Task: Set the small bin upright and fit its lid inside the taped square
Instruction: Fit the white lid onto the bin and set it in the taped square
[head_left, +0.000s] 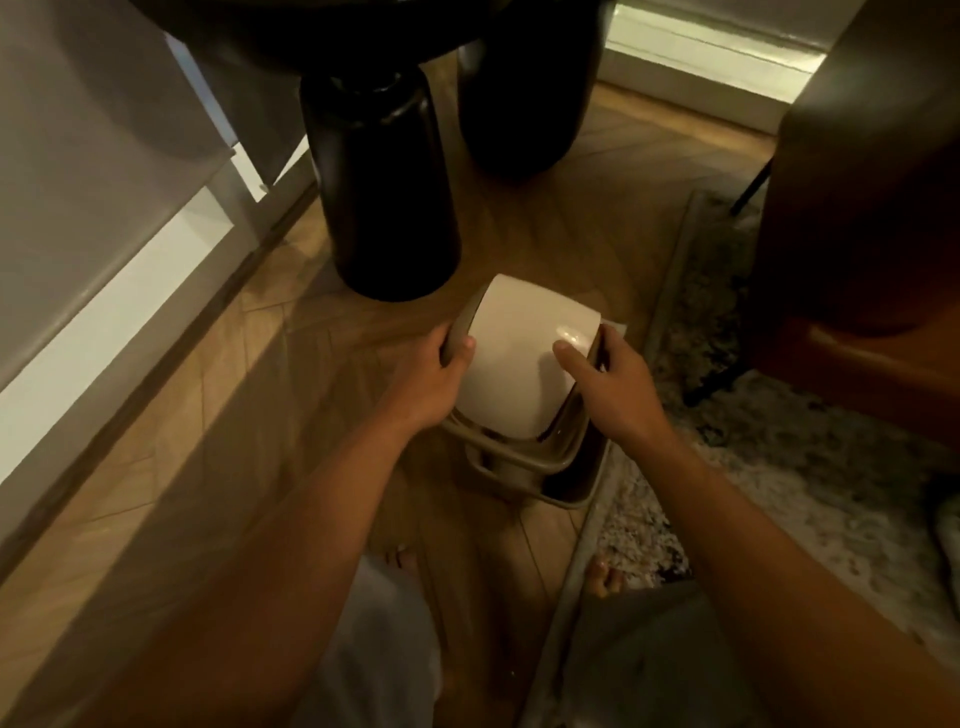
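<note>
The bin (524, 467) stands upright on the wood floor (218, 415), right at the edge of the rug (779, 467) on its right side. Its rim shows as a tan rectangle, with dark interior visible at the near right corner. The lid (519, 364) — a pale, rounded swing flap in a tan frame — sits over the bin's top, tilted, its far end raised and its near end dipping into the opening; it does not look fully seated.

The left hand (431, 379) grips the lid's left edge, thumb on top and fingers wrapped under the tan frame — closed on it. The right hand (608, 384) holds the right edge, fingers curled round the frame's side and the forefinger pressed flat on the pale flap.

Just beyond the bin, a black table leg (384, 197) stands on the floor, with a second one (524, 88) farther back. A white skirting runs along the floor's left edge. A brown chair (872, 182) is on the rug at the right. Bare toes show on the floor near the bottom, below the bin. No tape is discernible on the floor in this dim light.
</note>
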